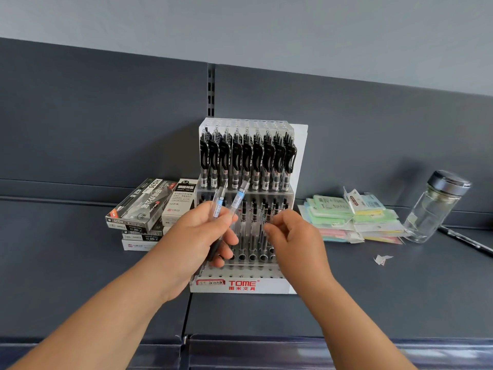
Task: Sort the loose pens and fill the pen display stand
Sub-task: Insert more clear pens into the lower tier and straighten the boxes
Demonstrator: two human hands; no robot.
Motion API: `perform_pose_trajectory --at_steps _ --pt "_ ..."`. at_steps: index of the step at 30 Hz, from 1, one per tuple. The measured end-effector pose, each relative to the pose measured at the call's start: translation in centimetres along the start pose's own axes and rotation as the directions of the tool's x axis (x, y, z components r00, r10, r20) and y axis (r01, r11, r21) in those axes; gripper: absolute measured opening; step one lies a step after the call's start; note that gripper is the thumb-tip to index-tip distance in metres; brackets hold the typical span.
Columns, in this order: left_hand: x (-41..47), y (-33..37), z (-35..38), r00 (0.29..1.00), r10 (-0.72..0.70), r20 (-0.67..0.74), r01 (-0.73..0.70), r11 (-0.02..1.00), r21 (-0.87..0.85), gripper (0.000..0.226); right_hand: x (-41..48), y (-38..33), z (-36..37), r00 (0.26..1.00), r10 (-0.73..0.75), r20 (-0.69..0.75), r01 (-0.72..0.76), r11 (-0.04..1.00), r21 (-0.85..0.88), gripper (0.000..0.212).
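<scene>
A white and clear pen display stand (pixel 241 285) marked TOME stands on the dark shelf. Its upper tier is packed with several black-clipped pens (pixel 246 158); the lower tier holds several more. My left hand (pixel 197 236) grips two clear pens with blue labels (pixel 238 200), their tips pointing up and to the right in front of the stand. My right hand (pixel 290 233) is at the lower tier's right side, fingers curled with fingertips pinched together at a pen top there; whether it holds anything is hard to tell.
A stack of pen boxes (pixel 149 209) lies left of the stand. To the right lie coloured packets (pixel 354 217), a glass bottle with a dark lid (pixel 434 206), a black pen (pixel 466 240) and a paper scrap (pixel 382 259).
</scene>
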State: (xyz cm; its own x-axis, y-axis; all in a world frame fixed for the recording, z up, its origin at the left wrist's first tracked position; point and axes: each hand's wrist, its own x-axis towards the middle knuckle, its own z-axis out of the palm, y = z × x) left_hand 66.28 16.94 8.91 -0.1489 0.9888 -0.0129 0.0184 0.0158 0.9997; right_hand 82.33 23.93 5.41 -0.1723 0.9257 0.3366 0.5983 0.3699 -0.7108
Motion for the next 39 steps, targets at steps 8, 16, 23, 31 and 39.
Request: perform_pose_trajectory --at_steps 8,16,23,31,39 --pt "-0.2 0.4 0.7 0.998 0.009 0.065 -0.006 0.999 -0.041 0.016 -0.4 -3.2 -2.0 1.0 0.026 0.001 -0.024 0.907 0.421 0.005" --pt "-0.3 0.4 1.4 0.994 -0.014 0.111 0.016 1.0 -0.011 0.02 -0.2 -3.9 -4.0 0.993 0.065 0.094 -0.114 0.635 0.764 0.019" --pt "0.5 -0.3 1.5 0.999 0.019 -0.041 -0.014 0.992 0.126 0.022 0.4 -2.2 -5.9 0.979 -0.048 -0.196 0.124 0.909 0.397 0.017" --pt "0.4 -0.4 1.4 0.997 -0.053 -0.057 0.051 0.998 -0.042 0.026 0.6 -0.4 -3.1 0.991 -0.046 -0.128 0.075 0.97 0.233 0.017" --pt "0.3 -0.6 0.9 0.999 -0.013 -0.042 0.013 1.0 -0.009 0.022 0.0 0.7 -1.7 1.0 0.001 0.0 -0.001 0.999 0.038 0.008"
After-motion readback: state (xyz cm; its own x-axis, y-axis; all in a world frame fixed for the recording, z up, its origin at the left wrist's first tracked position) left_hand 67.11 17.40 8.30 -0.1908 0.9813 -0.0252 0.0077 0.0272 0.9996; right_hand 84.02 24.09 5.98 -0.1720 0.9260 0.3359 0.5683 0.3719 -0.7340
